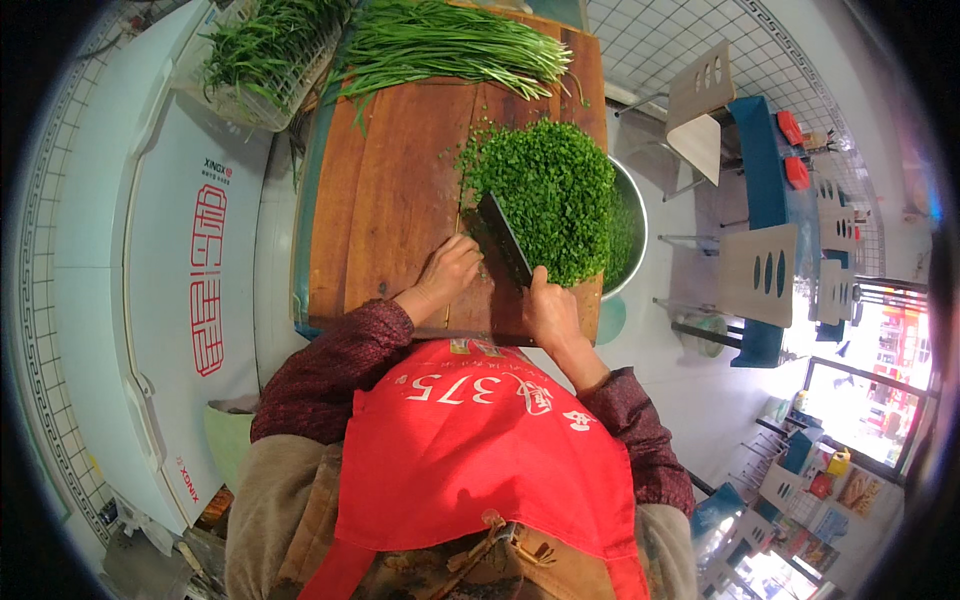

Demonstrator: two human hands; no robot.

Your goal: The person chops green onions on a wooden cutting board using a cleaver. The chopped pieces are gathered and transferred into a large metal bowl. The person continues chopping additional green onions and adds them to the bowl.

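My right hand (pixel 551 311) grips the handle of a cleaver (pixel 505 238), its dark blade against the left side of a big heap of chopped green chives (pixel 555 199). Just left of the blade, my left hand (pixel 452 266) rests on the wooden board (pixel 390 202) with its fingers curled; whether anything small is under them is hidden. Long uncut chives (pixel 457 49) lie across the far end of the board. A metal bowl (pixel 639 225) sits below the board's right edge, with chopped green in it beside the heap.
A plastic basket (pixel 289 112) of greens stands at the far left on a white chest freezer (pixel 202 142). To the right are chairs (pixel 757 274) and a table with a blue cover (pixel 759 165). A green round object (pixel 611 321) is on the floor below the bowl.
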